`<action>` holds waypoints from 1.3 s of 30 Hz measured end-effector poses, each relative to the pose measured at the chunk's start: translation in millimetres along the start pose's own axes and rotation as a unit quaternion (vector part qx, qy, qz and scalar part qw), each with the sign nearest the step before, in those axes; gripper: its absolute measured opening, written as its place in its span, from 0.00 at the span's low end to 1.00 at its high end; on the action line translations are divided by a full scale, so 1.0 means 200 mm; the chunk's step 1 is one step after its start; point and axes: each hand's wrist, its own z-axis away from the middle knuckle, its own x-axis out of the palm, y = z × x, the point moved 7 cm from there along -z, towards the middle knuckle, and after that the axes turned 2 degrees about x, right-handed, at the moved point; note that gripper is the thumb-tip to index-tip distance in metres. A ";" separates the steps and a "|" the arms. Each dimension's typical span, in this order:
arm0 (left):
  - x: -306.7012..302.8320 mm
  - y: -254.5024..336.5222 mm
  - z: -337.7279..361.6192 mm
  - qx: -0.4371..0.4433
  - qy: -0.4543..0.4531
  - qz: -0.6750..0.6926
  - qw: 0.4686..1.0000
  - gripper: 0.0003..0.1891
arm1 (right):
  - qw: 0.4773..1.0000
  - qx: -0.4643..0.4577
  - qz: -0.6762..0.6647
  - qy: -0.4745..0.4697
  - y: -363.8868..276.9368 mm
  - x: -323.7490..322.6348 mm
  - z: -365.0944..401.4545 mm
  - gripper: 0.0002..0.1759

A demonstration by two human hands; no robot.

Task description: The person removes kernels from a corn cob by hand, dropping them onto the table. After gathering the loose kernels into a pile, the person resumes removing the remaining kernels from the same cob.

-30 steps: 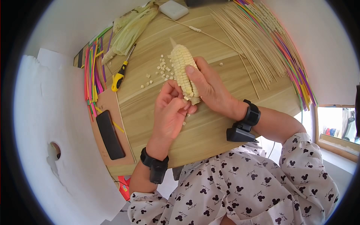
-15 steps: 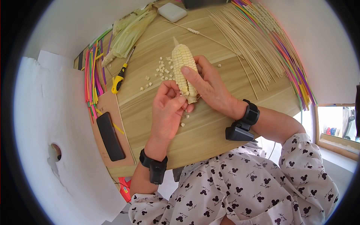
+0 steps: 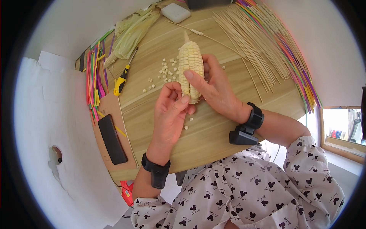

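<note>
A pale ear of corn (image 3: 190,63) is held over the table, its pointed tip facing away from me and a furrow running along its lower part. My right hand (image 3: 218,89) wraps its right side, with the thumb lying across the kernels. At the near end, my left hand (image 3: 169,110) is closed, thumb and fingers pinching the cob's lower left edge; whether a loose kernel sits between them is hidden. Loose corn kernels (image 3: 164,71) are scattered left of the ear, and a few lie just below my left fingertips.
Left on the table (image 3: 198,141) are a yellow-black screwdriver (image 3: 121,82), a phone (image 3: 112,139), coloured strips (image 3: 92,76) and corn husks (image 3: 133,34). A white case (image 3: 175,13) stands at the back. Thin wooden sticks (image 3: 255,49) fan out right; one skewer (image 3: 197,32) carries kernels.
The ear has shifted slightly right and turned a little, its tip moving right and away. My right hand moved with it; my left hand stays at the near end.
</note>
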 end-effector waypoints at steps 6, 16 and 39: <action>0.00 0.01 0.01 0.003 -0.001 0.010 1.000 0.13 | 0.999 -0.041 0.012 0.007 -0.03 0.00 0.01 0.33; 0.02 0.04 0.01 0.065 0.024 -0.049 0.996 0.13 | 0.994 -0.086 0.059 0.014 -0.05 0.01 0.03 0.34; -0.02 0.01 -0.01 0.055 0.038 -0.124 0.990 0.10 | 0.999 0.033 0.001 -0.011 0.05 0.00 0.00 0.31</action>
